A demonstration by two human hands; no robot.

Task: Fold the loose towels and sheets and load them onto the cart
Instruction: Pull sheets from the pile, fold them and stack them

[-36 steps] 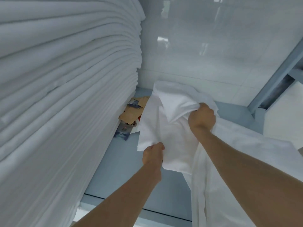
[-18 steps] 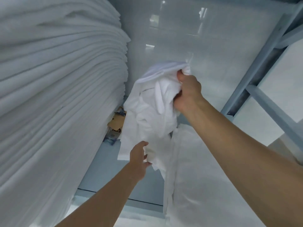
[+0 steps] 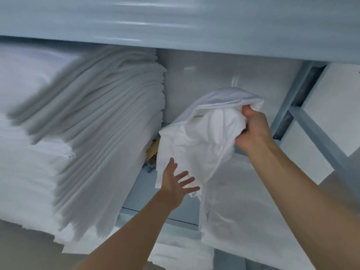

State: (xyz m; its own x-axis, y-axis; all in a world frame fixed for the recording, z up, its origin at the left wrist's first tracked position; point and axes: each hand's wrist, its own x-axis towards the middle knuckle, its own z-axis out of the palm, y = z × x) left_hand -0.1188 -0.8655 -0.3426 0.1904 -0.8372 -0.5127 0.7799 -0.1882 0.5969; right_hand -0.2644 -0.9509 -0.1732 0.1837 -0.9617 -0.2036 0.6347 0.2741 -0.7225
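1. White cloth, bunched and unfolded, hangs from the right hand (image 3: 253,131), whose fingers (image 3: 248,112) are curled round a gathered handful of the loose sheet (image 3: 196,141). Gripping it high lets the rest drop free, which I judge helps in finding an edge or corner to start a fold.
2. The left hand (image 3: 176,184) holds nothing: its fingers (image 3: 187,182) are spread and straight, palm turned toward the hanging lower edge of the sheet, just beside it. Whether the fingertips touch the cloth I cannot tell. It looks placed to catch or smooth the dangling end.
3. The sheet hangs inside a shelf bay of the cart (image 3: 303,114), above the grey shelf floor (image 3: 136,193) and over a flatter white cloth (image 3: 243,211) lying to the right.
4. To the left stands a tall stack of folded linen (image 3: 87,143), edges facing out, blurred in this view. It fills that side, so the open space beside it is the likely place for the next piece.
5. Brown card and a small packet (image 3: 151,152) lie at the back, between stack and sheet.
6. The folding of this sheet is not yet done.
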